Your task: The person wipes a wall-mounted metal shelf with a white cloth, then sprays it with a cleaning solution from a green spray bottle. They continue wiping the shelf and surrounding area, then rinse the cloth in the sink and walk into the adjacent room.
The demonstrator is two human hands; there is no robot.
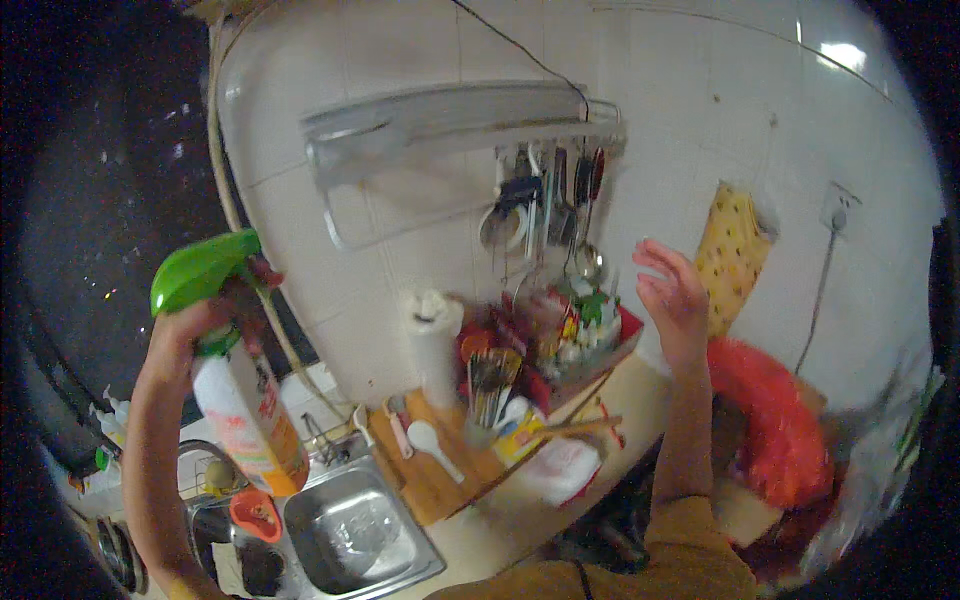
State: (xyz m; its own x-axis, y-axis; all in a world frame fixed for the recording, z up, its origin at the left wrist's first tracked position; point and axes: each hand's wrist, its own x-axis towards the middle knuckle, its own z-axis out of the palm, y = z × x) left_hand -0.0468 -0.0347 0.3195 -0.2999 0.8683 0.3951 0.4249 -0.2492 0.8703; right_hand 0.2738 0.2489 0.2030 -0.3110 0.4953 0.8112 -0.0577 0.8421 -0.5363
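Note:
My left hand (203, 318) is wrapped round the neck of a spray bottle (248, 415) with a green trigger head and a white and orange body. It holds the bottle up, slightly tilted, above the left part of the metal sink (420, 540). An orange-red dish or strainer (256, 516) lies between the basins below it. My right hand (674, 297) is raised in the air with its fingers apart and nothing in it. It is nearest to the red tray of small items (628, 330) and a yellow patterned roll (738, 250) on the wall.
Right of the sink, a wooden board (435, 500) bears a white spoon (436, 450) and other utensils. A paper towel roll (435, 350) stands behind it. Ladles and spatulas (560, 210) hang under a metal wall rack (450, 105). A red bag (790, 440) sits at the right.

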